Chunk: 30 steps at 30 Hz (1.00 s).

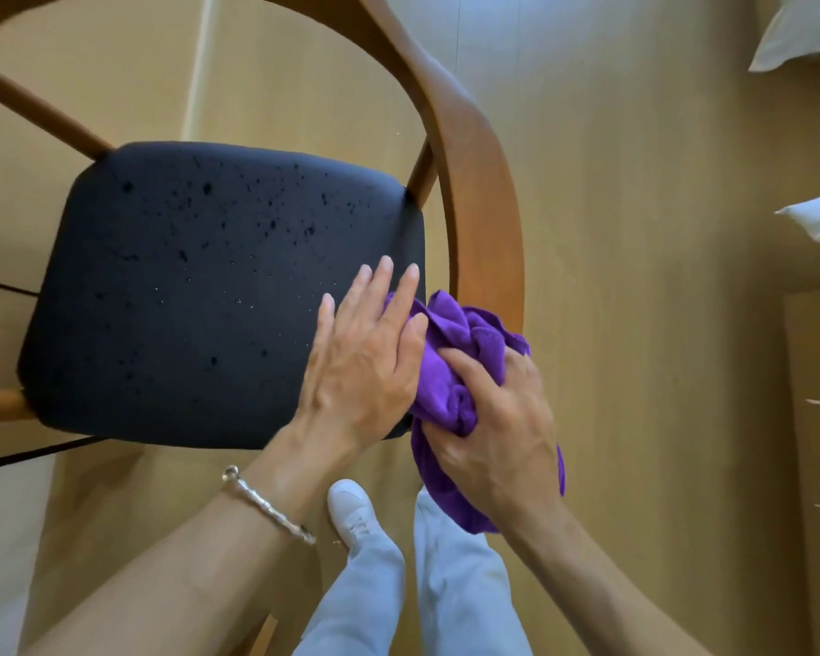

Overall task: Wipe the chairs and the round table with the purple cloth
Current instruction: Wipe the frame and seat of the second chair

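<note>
Worn on the head, wide-angle, aimed steeply down, nearly straight at the pale tan wooden floor (635,205). Sits close above the black padded seat (200,286) of a brown curved-rail wooden chair (488,220) — within arm's reach. Catches the left hand (365,362) and the right hand (498,433) just right of centre, at the crumpled purple cloth (450,352). Takes in the wearer's own white shoe (351,508) near the lower edge — almost directly below the lens. One view only.

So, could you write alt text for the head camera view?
Seen from above, a person's right hand grips a bunched purple cloth at the edge of a black padded chair seat, while the left hand lies flat on the seat. Dark spots dot the seat.
</note>
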Motion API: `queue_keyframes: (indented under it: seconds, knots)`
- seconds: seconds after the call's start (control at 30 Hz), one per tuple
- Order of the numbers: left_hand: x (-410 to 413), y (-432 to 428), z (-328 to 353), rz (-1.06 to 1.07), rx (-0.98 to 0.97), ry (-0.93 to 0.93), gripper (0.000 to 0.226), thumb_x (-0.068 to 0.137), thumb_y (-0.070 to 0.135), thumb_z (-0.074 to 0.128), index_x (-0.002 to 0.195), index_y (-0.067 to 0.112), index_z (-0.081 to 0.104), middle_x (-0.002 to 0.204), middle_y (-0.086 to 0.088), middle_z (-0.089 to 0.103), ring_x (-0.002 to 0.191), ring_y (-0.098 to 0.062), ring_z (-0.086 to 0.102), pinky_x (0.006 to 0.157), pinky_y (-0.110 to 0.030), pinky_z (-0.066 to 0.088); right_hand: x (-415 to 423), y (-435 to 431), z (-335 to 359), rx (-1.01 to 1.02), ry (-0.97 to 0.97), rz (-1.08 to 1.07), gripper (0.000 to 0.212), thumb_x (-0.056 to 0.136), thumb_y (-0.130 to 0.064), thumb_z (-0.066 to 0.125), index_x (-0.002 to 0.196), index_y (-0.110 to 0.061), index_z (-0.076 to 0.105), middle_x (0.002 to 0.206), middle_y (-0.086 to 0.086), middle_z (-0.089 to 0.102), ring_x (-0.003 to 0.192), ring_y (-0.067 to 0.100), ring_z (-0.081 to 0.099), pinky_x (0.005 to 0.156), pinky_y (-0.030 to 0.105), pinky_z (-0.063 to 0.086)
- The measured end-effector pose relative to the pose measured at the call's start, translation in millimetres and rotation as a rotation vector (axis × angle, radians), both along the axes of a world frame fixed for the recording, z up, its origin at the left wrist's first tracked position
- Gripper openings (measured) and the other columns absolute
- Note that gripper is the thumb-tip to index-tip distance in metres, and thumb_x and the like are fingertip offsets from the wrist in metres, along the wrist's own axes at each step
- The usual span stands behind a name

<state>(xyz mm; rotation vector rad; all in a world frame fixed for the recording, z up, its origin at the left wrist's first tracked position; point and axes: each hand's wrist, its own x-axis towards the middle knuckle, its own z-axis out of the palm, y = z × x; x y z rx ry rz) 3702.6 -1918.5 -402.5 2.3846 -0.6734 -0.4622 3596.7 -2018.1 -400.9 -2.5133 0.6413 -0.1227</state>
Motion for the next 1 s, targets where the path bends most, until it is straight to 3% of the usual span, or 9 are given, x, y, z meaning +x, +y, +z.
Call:
queue_keyframes:
  seconds: [0.2, 0.57, 0.77, 1.0]
  knots:
    - [4, -4, -8, 0.061, 0.012, 0.041, 0.063, 0.09, 0.049, 0.009, 0.148, 0.025, 0.022, 0.156, 0.0, 0.018, 0.144, -0.013, 0.008, 0.113, -0.037, 0.0, 22, -23, 0, 0.01, -0.075, 0.055, 0.046, 0.07, -0.041, 0.06, 0.111, -0.023, 0.067, 0.109, 0.004, 0.061, 0.103, 0.032, 0.056, 0.078, 0.048, 0.05]
    - [37, -72, -18, 0.335, 0.017, 0.017, 0.066, 0.089, 0.049, 0.005, 0.147, 0.022, 0.019, 0.156, -0.001, 0.016, 0.144, -0.011, 0.008, 0.116, -0.038, 0.003, 112, -102, -9, 0.053, -0.183, 0.237, 0.042, 0.072, -0.042, 0.062, 0.109, -0.022, 0.068, 0.111, 0.006, 0.062, 0.104, 0.03, 0.058, 0.08, 0.046, 0.052]
    - [68, -108, -22, 0.504, 0.058, -0.022, 0.07, 0.087, 0.05, -0.001, 0.148, 0.02, 0.015, 0.156, -0.002, 0.015, 0.144, -0.012, 0.007, 0.116, -0.042, 0.005, 160, -131, -9, 0.073, -0.144, 0.36, 0.043, 0.073, -0.042, 0.062, 0.112, -0.026, 0.067, 0.111, 0.004, 0.062, 0.106, 0.029, 0.056, 0.082, 0.045, 0.051]
    - [95, -121, -27, 0.559, 0.185, -0.112, 0.065, 0.091, 0.045, -0.002, 0.148, 0.017, 0.01, 0.156, -0.009, 0.014, 0.144, -0.02, 0.009, 0.114, -0.05, 0.009, 201, -151, -12, 0.033, -0.109, 0.511, 0.044, 0.074, -0.048, 0.063, 0.114, -0.03, 0.066, 0.116, 0.003, 0.062, 0.11, 0.027, 0.055, 0.086, 0.042, 0.049]
